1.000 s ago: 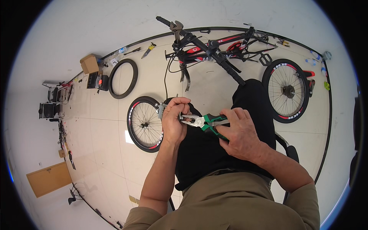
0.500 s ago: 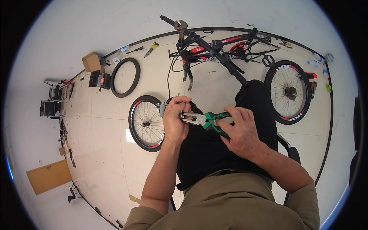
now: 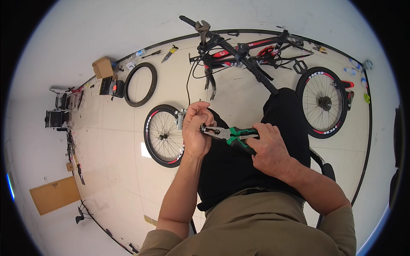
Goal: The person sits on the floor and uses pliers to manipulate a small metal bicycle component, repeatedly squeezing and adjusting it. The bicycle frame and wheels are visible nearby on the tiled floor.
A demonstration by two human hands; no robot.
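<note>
In my right hand (image 3: 271,147) is a pair of combination pliers (image 3: 236,138) with green and black handles. My fingers are closed round the handles over my lap. The jaws point left, a little apart, and reach a small dark piece at my left fingers; what exactly it is I cannot make out. My left hand (image 3: 197,130) is closed on a silver metal bike part (image 3: 180,119), which sticks out past its left side. A black cable (image 3: 188,87) runs from the handlebar down toward that part. Its far side is hidden by my fingers.
Ahead stands a black and red bike frame (image 3: 222,63) without wheels, an adjustable wrench (image 3: 202,29) at its handlebar. One wheel (image 3: 163,136) lies left, another (image 3: 322,102) right. A loose tyre (image 3: 140,84), an open cardboard box (image 3: 102,68) and bottles (image 3: 354,66) lie near the wall.
My right fingers have closed further round the plier handles, its thumb no longer stretched between them. The left hand has barely moved.
</note>
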